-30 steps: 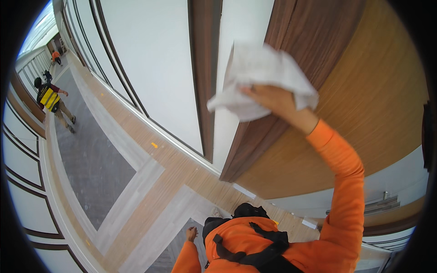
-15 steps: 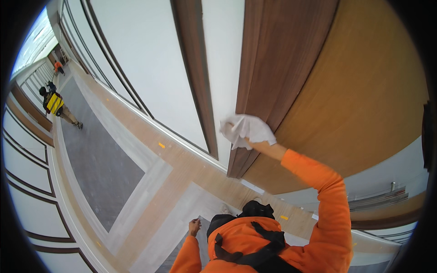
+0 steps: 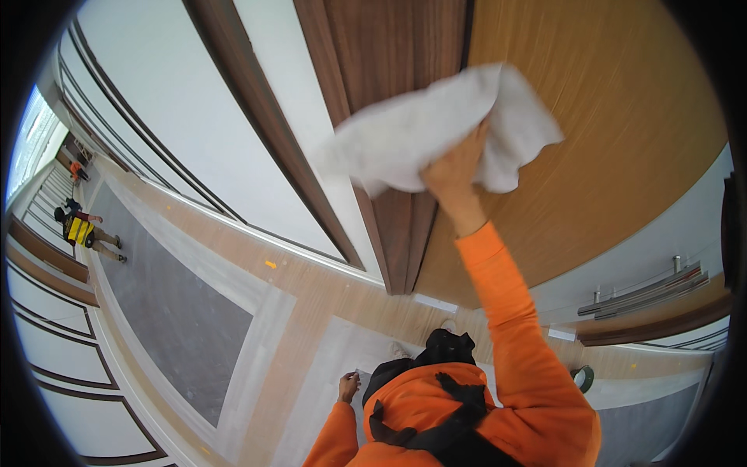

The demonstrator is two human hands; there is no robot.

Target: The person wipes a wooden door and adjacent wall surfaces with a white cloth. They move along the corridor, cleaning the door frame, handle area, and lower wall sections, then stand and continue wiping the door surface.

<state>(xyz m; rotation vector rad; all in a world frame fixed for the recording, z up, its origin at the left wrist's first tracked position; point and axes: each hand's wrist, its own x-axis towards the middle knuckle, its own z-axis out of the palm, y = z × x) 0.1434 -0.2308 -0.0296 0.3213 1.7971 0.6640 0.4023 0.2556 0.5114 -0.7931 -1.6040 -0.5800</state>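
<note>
My right hand (image 3: 459, 167) is raised, its fingers closed on a white cloth (image 3: 428, 124). The cloth fans out to both sides of the hand, its left end blurred. Behind it are the dark brown wooden door frame (image 3: 381, 70) and the lighter brown door (image 3: 615, 117); whether the cloth touches either I cannot tell. My left hand (image 3: 349, 387) hangs low beside my body, fingers curled together; what they hold, if anything, is too small to make out.
A white wall (image 3: 156, 70) with dark trim runs along a corridor at the left. Two people, one in a yellow vest (image 3: 82, 231), are far down it. Metal rails (image 3: 646, 292) stick out at the right, with a dark green roll (image 3: 582, 379) on the floor below.
My right hand has moved upward with the cloth, which has spread much wider. My left hand has shifted slightly right. The view has turned a little, and the person in the vest appears lower.
</note>
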